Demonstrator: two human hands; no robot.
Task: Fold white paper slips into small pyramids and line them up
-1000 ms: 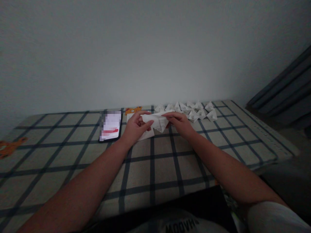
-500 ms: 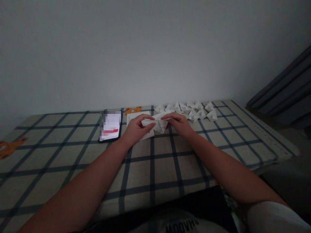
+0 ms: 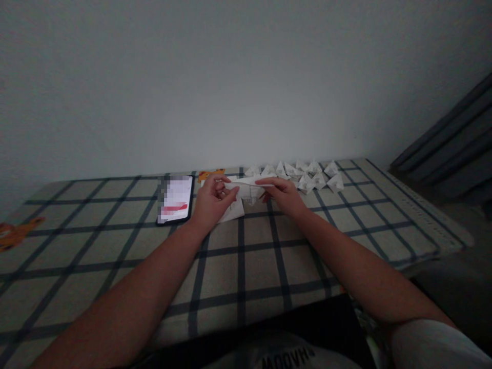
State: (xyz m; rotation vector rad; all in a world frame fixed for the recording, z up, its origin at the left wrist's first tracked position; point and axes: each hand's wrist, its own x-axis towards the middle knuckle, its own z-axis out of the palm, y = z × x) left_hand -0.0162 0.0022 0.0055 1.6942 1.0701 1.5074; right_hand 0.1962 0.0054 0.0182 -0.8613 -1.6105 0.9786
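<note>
Lying lit on the checked cloth (image 3: 219,266), a phone (image 3: 179,197) is leftmost of the loose items, just beside the left hand (image 3: 212,199), whose thumb and fingers pinch the left end of a folded white paper (image 3: 249,191), with flat paper (image 3: 233,211) partly hidden below. Folded paper is held up between both hands, a flap pointing down; right hand (image 3: 283,195) grips its other end, fingertips partly hidden. Farther right, small folded pieces (image 3: 335,182) cluster near the wall (image 3: 246,92).
</note>
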